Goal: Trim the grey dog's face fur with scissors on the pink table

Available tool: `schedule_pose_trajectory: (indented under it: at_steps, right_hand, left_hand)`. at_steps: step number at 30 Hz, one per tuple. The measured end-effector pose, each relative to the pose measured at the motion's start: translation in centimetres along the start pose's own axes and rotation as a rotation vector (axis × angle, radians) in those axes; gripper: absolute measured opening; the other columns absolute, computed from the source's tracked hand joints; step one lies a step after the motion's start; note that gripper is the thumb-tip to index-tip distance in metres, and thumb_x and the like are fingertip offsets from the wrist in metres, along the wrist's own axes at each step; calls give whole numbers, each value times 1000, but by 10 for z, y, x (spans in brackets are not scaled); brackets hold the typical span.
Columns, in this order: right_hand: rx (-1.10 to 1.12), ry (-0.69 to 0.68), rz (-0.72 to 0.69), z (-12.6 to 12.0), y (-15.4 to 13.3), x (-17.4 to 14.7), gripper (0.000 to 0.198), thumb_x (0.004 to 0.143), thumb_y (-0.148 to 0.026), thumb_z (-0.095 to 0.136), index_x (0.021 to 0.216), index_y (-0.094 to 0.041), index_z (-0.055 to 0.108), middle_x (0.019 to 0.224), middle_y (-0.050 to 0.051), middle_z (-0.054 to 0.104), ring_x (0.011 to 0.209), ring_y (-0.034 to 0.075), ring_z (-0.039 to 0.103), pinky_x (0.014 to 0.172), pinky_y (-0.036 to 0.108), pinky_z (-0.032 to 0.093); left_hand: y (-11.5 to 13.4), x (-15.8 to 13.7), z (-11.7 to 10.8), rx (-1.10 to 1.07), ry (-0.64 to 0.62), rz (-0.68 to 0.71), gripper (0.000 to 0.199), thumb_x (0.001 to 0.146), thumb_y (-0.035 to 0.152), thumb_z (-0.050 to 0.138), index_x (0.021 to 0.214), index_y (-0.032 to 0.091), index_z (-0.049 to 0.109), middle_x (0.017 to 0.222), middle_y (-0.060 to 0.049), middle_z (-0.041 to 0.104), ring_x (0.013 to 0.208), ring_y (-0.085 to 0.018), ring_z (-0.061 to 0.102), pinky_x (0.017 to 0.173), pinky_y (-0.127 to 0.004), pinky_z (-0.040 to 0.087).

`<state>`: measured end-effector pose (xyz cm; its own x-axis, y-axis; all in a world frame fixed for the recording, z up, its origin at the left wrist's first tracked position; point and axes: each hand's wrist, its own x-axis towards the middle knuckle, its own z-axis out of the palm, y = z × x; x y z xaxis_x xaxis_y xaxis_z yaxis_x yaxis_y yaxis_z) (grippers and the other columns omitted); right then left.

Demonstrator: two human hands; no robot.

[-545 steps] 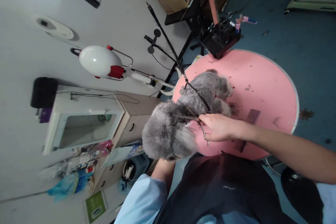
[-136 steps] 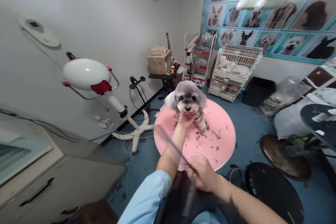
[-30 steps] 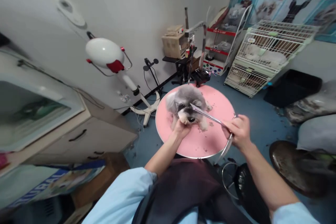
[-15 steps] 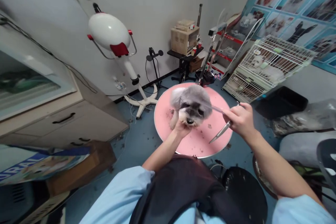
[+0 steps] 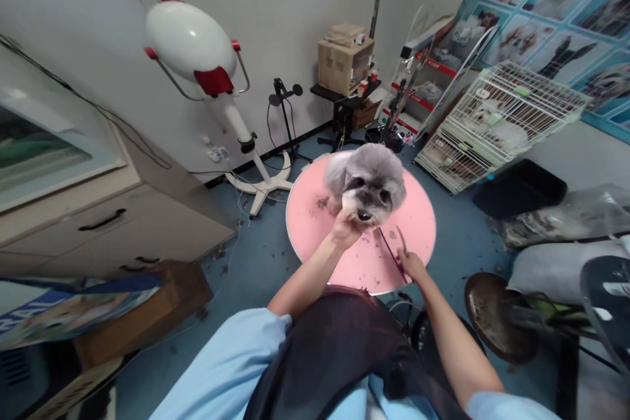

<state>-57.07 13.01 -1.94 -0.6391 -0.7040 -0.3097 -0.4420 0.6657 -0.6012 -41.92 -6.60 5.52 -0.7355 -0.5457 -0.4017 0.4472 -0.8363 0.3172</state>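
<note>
A grey and white dog [image 5: 377, 174] sits on the round pink grooming table [image 5: 315, 256], its face turned toward me. My left hand [image 5: 346, 231] cups its chin from below, the fingers partly hidden under the muzzle. Just in front of the table's near right part, my right hand [image 5: 411, 265] is closed round a thin dark grooming comb [image 5: 388, 251] and scissors [image 5: 401, 237]. The comb slants up to just below the dog's chin. Only part of the scissors shows, pointing away from me.
Hair clippings lie on the table and the blue floor. A white hood dryer [image 5: 191, 39] stands at the left by a cabinet [image 5: 113, 223]. Behind on the right is a wire cage [image 5: 512, 111] with a white dog inside. A round brown stool [image 5: 497, 318] stands at the right.
My right hand has come down and left from beside the dog's head, bringing the comb and scissors below its chin. My left hand still supports the chin. The view has shifted slightly.
</note>
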Motion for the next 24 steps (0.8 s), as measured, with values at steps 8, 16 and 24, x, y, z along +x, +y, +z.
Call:
schedule_pose_trajectory:
  at_steps: [8,16,24]
  right_hand:
    - [152,-19,-124,-85,-54,-3,37,78,-26,73,113,-17,66,107,14,81,92,24,78,78,33,61]
    - [-832,469,-572,-110,-128,-15,23,91,-16,54,107,-13,70,92,14,76,78,24,69,65,32,40]
    - [-975,467,-588,-122,-139,-8,29,97,-8,43,109,-11,70,88,13,72,74,23,61,65,33,35]
  left_hand:
    - [9,0,17,-37,-26,-26,17,70,7,76,74,21,66,72,-1,71,65,-17,65,62,-27,55]
    - [14,2,20,-45,-20,0,20,71,15,83,76,20,65,71,0,72,64,-16,68,62,-24,57]
    - [17,6,11,-38,-42,-41,25,80,22,85,72,20,61,64,0,67,57,-15,64,63,-26,57]
